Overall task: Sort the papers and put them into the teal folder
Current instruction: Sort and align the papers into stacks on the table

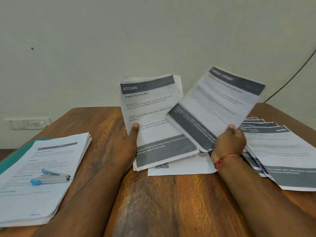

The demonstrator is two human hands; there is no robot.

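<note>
**Both hands hold papers above the table**

The left hand [131,139] is raised and grips a stack headed "KITCHEN" [153,117], with the thumb on its front. The right hand [229,141] pinches one blurred sheet [217,106], which is tilted to the right. The teal folder [15,154] lies at the left side of the wooden table [171,202], under a pile of papers [42,194] with a stapler [51,177] on top. Other fanned papers [280,154] lie at the right. Behind is a pale wall [119,40] with a socket [27,124].

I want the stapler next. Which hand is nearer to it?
Left. The left hand holds papers right of the stapler; the right hand holds a sheet farther right.
</note>
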